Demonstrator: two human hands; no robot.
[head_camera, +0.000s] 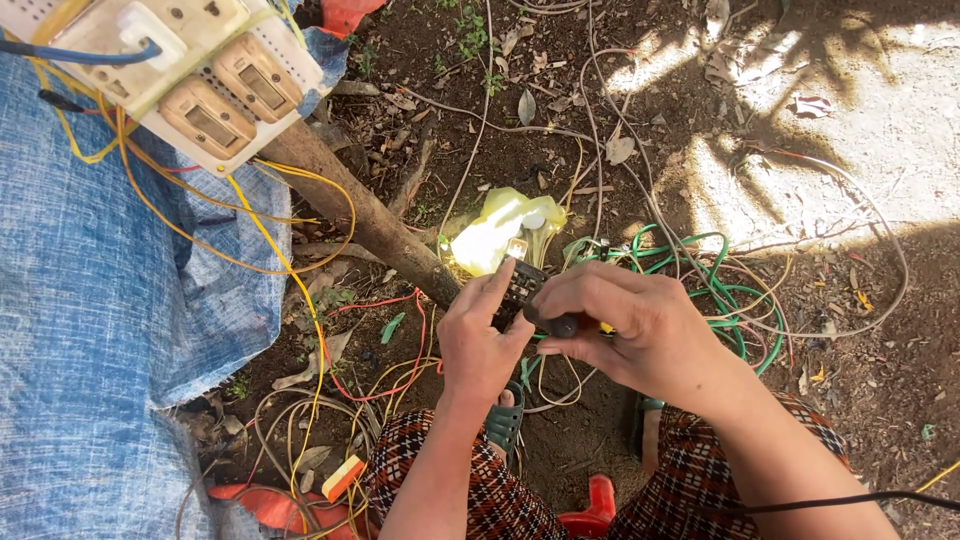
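From where I watch, the left hand (478, 345) has its fingers (497, 283) curled round a small dark electrical part (521, 283), index and thumb pinching its near-left edge. The right hand (640, 330) is closed on a black screwdriver handle (556, 323), thumb and forefinger wrapped tight round it; I cannot see the tip, which is hidden behind the part. The handle lies just right of and nearer than the part, its long axis running left to right towards the left hand, so both hands meet at the part and neither is the more distant. A small lit bulb (517, 247) glows at the far end of the part, just in front of a crumpled yellow plastic bag (497, 228). Beyond, green wire (700, 270) loops on the dirt to the right, among thin pale wires. A wooden pole (360, 205) slants to the far left, bearing a white switchboard (190, 75) with yellow wires (270, 235) trailing down. A blue tarpaulin (100, 300) covers the left side.
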